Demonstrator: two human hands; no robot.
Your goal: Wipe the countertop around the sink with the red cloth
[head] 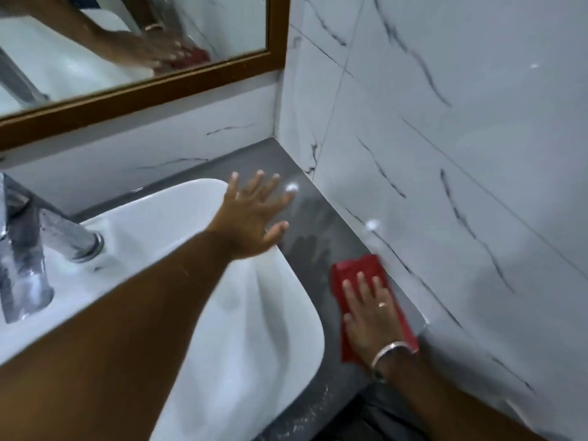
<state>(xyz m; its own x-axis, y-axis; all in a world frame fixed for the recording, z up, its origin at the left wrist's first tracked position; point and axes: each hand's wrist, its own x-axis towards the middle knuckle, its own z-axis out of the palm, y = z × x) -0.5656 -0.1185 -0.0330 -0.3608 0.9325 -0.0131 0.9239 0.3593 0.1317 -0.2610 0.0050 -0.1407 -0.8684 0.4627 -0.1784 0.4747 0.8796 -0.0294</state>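
Observation:
A red cloth (353, 268) lies flat on the dark grey countertop (308, 218), on the narrow strip between the white sink (254, 329) and the tiled side wall. My right hand (369, 313) presses down on the cloth with fingers spread flat; a ring and a silver bangle show on it. My left hand (254, 214) hovers with fingers apart over the sink's far right corner, holding nothing. The countertop beyond the cloth shows wet streaks.
A chrome faucet (41, 237) stands at the sink's left. White marble-look tiles (445, 154) close in the right side and back. A wood-framed mirror (143, 87) hangs above the back wall. White specks dot the counter's front edge (305, 418).

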